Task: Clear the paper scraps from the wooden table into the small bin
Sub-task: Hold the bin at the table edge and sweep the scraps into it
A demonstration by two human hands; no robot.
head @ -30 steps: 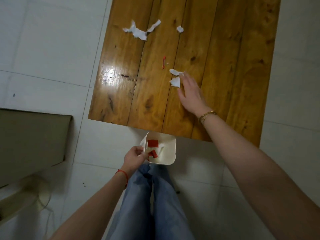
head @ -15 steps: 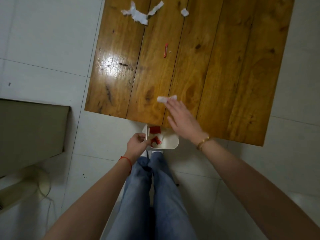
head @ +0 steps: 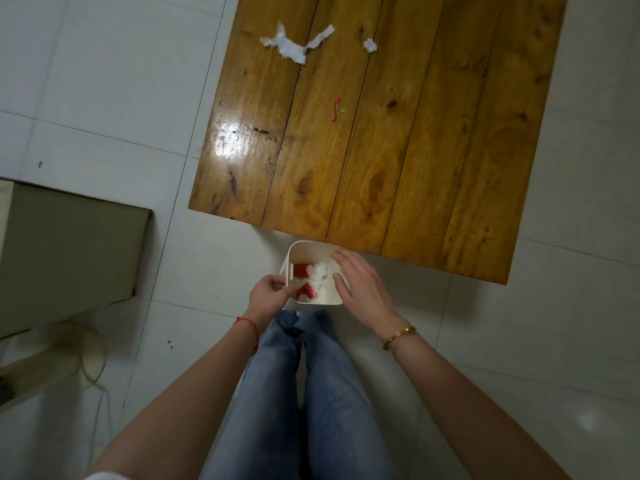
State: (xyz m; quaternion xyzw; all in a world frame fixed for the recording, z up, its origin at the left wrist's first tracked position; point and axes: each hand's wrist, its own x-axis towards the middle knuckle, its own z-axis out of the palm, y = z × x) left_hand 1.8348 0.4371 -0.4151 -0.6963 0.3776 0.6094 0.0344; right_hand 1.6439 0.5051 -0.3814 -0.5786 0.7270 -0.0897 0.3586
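Observation:
The small white bin is held just below the wooden table's near edge, above my knees. My left hand grips its left rim. Over the bin's right side hovers my right hand, fingers spread and empty. Inside the bin lie red scraps and a white paper scrap. On the far part of the table remain a long torn white scrap, a small white scrap and a thin red strip.
White floor tiles surround the table. A beige box-like piece of furniture stands to the left, with a pale fan-like object on the floor below it. My blue-jeaned legs are under the bin.
My right hand swept the white scraps from mid-table to the near edge and into the bin, then opened over it. The left hand kept holding the bin at the edge.

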